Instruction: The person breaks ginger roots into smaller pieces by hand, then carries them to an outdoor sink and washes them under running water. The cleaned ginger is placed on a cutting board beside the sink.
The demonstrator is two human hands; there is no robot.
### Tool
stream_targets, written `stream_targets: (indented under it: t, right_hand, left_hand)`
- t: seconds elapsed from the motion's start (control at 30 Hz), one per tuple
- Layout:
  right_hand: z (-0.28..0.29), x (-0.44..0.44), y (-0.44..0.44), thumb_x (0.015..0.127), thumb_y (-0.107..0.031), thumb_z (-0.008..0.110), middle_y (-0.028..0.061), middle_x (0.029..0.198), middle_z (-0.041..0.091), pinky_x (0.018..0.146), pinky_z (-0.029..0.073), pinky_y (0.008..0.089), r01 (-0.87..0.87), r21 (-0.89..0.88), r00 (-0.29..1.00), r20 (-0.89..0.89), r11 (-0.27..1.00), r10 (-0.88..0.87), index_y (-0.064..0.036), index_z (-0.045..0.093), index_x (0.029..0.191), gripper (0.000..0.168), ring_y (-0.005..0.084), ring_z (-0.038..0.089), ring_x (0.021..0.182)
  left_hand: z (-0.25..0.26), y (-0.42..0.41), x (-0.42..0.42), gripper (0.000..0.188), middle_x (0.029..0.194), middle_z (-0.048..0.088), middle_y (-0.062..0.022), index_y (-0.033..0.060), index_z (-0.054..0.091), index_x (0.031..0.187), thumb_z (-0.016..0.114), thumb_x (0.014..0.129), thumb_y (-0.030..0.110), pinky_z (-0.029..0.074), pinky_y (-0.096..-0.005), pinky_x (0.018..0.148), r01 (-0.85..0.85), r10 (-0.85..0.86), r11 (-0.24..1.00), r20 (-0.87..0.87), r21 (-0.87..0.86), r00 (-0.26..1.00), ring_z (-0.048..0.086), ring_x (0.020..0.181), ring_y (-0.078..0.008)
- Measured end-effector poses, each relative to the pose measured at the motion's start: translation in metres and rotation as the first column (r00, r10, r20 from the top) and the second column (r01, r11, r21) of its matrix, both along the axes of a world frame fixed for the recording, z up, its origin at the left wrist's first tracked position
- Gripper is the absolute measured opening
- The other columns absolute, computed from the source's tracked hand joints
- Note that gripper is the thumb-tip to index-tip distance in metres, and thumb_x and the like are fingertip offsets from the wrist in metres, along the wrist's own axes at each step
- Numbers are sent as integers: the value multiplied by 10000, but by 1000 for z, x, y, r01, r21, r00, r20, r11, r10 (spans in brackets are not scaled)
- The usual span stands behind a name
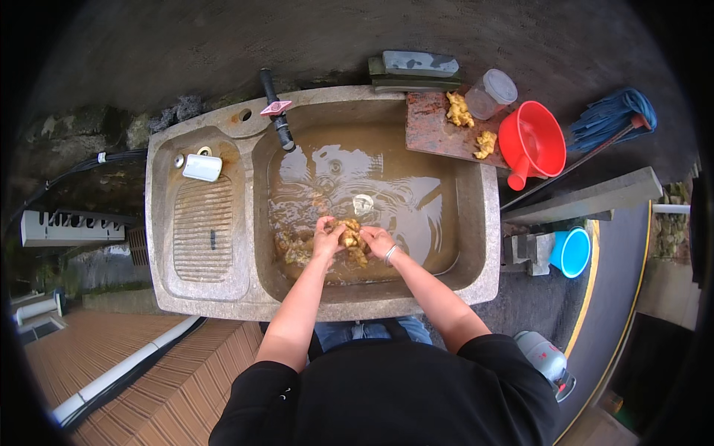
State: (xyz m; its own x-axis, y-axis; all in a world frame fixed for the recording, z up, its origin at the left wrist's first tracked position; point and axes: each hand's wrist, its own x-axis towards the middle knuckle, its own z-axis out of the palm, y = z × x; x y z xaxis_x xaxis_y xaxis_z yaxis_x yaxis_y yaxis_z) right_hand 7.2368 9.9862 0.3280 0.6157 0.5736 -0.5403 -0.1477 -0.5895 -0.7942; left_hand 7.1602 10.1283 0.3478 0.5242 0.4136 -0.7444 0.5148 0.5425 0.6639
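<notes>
Both hands hold a knobbly, wet ginger root (pixel 351 235) just above muddy water in a stone sink (pixel 471 234). My left hand (pixel 327 240) grips its left side. On its right side are the fingers of my right hand (pixel 379 243), with a silver bracelet at the wrist. More ginger (pixel 295 250) lies partly under the brown water to the left of my left hand. A pale round piece (pixel 363 204) shows in the water beyond the hands; I cannot tell what it is. Two ginger pieces (pixel 459 110) (pixel 486 144) rest on a reddish board (pixel 427 125) across the sink's far right corner.
A black tap (pixel 283 131) with a pink handle overhangs the basin. Left is a ribbed washboard (pixel 202 234) with a white soap box (pixel 202 168) above it. A clear plastic jar (pixel 491 95), a red dipper (pixel 532 142), a blue mop (pixel 613 120) and sharpening stones (pixel 418 64) stand around the board.
</notes>
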Motion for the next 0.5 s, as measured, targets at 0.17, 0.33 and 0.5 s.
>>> stream_targets:
  t: [0.17,0.33,0.5]
  right_hand:
    - [13,-2,-1,783,-265,532,91,888,609,702,452,327,-136,-145,765,614,980,196,-114,625,888,206,298,575,751]
    - [31,-2,6,744,-222,573,58,741,570,704,411,403,3,-51,923,383,999,17,-104,607,725,124,265,516,866]
    - [30,-14,3,709,-122,542,66,698,548,622,433,381,-168,-219,472,838,961,274,-91,565,673,53,261,529,742]
  left_hand:
    - [-2,3,-4,293,828,530,8,144,435,1028,593,789,84,453,-250,560,86,-94,992,81,95,992,530,681,-102]
    - [-2,1,-3,210,887,537,-4,99,509,966,599,780,60,452,-212,537,130,-148,984,156,122,976,533,700,-79]
    - [-9,-8,-14,234,826,518,-51,43,459,914,610,744,-9,501,-219,514,232,-277,917,98,326,956,536,679,-106]
